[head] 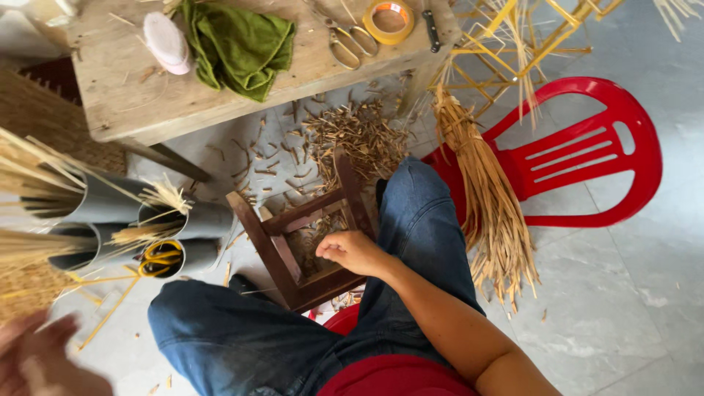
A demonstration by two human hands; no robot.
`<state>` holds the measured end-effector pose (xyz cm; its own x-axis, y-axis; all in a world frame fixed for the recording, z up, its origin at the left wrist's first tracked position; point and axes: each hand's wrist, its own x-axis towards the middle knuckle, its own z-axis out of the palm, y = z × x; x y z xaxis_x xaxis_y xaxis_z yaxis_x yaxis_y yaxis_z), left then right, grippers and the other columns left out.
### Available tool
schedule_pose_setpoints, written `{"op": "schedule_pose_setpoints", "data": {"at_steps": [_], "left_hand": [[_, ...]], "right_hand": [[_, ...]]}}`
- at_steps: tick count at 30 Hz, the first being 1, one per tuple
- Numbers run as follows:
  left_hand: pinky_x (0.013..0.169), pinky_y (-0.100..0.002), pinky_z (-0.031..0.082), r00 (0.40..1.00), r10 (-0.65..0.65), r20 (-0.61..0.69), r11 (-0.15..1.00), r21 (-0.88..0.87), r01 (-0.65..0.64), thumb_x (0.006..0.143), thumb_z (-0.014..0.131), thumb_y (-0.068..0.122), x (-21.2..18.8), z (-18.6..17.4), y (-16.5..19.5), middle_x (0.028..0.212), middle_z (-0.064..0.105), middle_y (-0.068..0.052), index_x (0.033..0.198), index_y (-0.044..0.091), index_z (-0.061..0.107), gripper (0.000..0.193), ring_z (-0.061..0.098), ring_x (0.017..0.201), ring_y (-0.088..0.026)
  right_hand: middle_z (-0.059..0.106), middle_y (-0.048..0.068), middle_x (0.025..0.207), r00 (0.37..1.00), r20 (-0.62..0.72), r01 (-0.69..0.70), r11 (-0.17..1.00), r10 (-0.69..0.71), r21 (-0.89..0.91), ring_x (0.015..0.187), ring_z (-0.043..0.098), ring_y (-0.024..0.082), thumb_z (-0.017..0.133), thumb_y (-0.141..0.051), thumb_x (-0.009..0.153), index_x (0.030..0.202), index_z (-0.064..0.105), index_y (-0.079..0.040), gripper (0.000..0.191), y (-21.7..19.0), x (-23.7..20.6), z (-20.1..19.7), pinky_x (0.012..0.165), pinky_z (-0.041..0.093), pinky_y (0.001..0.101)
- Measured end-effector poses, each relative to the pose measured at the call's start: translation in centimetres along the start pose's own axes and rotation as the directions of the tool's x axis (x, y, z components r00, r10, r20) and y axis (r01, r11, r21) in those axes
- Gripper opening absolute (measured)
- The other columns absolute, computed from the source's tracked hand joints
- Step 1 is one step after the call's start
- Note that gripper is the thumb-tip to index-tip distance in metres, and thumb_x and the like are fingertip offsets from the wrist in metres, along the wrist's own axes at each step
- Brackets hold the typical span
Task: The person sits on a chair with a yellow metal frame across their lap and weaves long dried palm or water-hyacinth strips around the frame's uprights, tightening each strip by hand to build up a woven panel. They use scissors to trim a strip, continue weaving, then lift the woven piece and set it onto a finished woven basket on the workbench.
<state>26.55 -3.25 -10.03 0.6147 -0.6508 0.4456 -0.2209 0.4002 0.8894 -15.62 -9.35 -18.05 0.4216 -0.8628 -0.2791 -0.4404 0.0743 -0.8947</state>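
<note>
Right hand: the right hand (352, 251) rests near the middle of the scene on one dark brown square wooden frame (297, 242), fingers curled together over its inner rail; what they pinch, if anything, cannot be told.
Left hand: the left hand (37, 358) is a blur at the near left corner, fingers loosely spread, holding nothing that can be made out.
Frame: it stands tilted on the floor between the two blue-jeaned knees (411, 220), with one crossbar through its middle.
Pipes: three grey plastic tubes (183, 220) lie on their sides at the left, two stuffed with pale straw stalks (44, 176), the third holding one pair of yellow-handled scissors (160, 258).
Table: one rough pale wooden table (117, 81) at the far side carries one crumpled green cloth (238, 44), one pink and white oval pad (166, 40), one pair of metal shears (350, 40), one roll of orange tape (389, 20) and one small dark tool (431, 29).
Chair: one red plastic chair (587, 147) lies at the right.
Bundle: one tied bundle of dry reeds (491, 213) leans just beside the right knee.
Floor: brown cut scraps (352, 136) are scattered far of the frame.
</note>
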Motion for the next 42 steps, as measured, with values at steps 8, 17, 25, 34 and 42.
{"op": "schedule_pose_setpoints", "data": {"at_steps": [8, 17, 25, 34, 42], "left_hand": [[0.086, -0.032, 0.059, 0.655, -0.382, 0.652, 0.887, 0.459, 0.060, 0.093, 0.066, 0.010, -6.2, 9.4, 3.2, 0.115, 0.077, -0.010, 0.123, 0.006, 0.068, 0.031, 0.076, 0.103, -0.020], [0.089, -0.044, 0.053, 0.403, -0.372, 0.836, 0.876, 0.460, -0.145, 0.089, 0.071, 0.028, -4.7, 13.7, 0.3, 0.112, 0.070, -0.017, 0.125, 0.012, 0.066, 0.040, 0.067, 0.105, -0.036], [0.083, -0.039, 0.058, 0.953, -0.096, 0.286, 0.931, 0.365, -0.016, 0.089, 0.070, 0.014, 5.0, 13.7, -4.7, 0.111, 0.075, -0.015, 0.122, 0.010, 0.070, 0.033, 0.075, 0.096, -0.029], [0.053, -0.038, 0.060, 0.361, -0.915, -0.180, 0.403, -0.364, 0.840, 0.089, 0.058, 0.065, 15.8, 8.6, -10.3, 0.092, 0.073, -0.018, 0.129, 0.006, 0.050, 0.072, 0.072, 0.062, -0.026], [0.048, -0.038, 0.058, 0.351, -0.936, -0.031, 0.344, -0.308, 0.887, 0.094, 0.053, 0.036, 20.2, 8.4, -14.0, 0.084, 0.075, -0.021, 0.129, -0.006, 0.051, 0.054, 0.074, 0.060, -0.029]], "right_hand": [[0.080, 0.007, 0.103, 0.999, 0.029, -0.018, 0.993, 0.015, 0.116, 0.095, 0.075, 0.015, 0.065, -0.013, 0.096, 0.110, 0.075, -0.005, 0.019, -0.7, -0.2, -0.8, 0.085, 0.058, 0.0291], [0.079, 0.007, 0.096, 0.992, 0.121, -0.033, 0.999, 0.037, -0.034, 0.084, 0.072, 0.015, 0.060, -0.012, 0.098, 0.111, 0.074, -0.003, 0.022, -2.0, 1.9, -0.5, 0.080, 0.058, 0.0273], [0.077, 0.008, 0.100, 0.984, 0.176, -0.055, 0.991, 0.033, 0.121, 0.089, 0.071, 0.015, 0.061, -0.013, 0.098, 0.113, 0.073, 0.001, 0.024, -2.0, 5.3, 1.3, 0.083, 0.058, 0.0285], [0.077, 0.010, 0.102, 0.973, 0.160, -0.197, 0.962, 0.168, 0.190, 0.092, 0.071, 0.016, 0.061, -0.013, 0.098, 0.115, 0.073, 0.002, 0.026, -1.8, 9.5, 2.0, 0.084, 0.058, 0.0302], [0.078, 0.009, 0.105, 0.954, 0.200, -0.260, 0.951, 0.225, 0.169, 0.097, 0.074, 0.017, 0.060, -0.014, 0.098, 0.113, 0.073, 0.002, 0.025, -2.4, 13.4, 4.0, 0.085, 0.060, 0.0321]]}}
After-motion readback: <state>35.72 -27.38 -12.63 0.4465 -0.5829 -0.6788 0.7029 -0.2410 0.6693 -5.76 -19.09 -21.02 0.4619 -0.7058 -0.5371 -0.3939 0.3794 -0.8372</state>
